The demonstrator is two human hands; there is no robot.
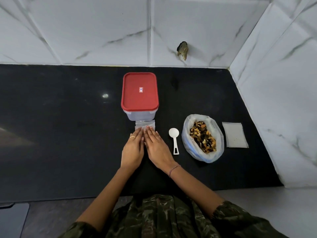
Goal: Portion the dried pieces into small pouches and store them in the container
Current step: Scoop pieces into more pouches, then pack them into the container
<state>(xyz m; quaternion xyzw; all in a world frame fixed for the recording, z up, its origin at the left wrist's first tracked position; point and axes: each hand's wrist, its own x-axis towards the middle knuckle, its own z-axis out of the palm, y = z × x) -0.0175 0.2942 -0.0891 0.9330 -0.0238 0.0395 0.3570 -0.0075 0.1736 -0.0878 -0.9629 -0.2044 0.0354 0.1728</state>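
Your left hand [133, 150] and right hand [157, 148] lie side by side, fingers [151, 133] straight and flat on a small clear pouch [145, 125], gripping nothing. The pouch is on the desk [68, 117] just in front of the container [139, 95], which has its red lid on. White spoon [174, 139] is right of your hand, then the open bag [187, 143] of dried pieces [203, 136], then the spare pouches [235, 134].

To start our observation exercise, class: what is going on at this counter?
A person's left hand and right hand lie flat, fingers straight, on a small clear pouch in front of the closed red-lidded container. To the right, untouched, lie a white measuring spoon, an open plastic bag of mixed dried fruit and nuts, and a flat stack of pouches.
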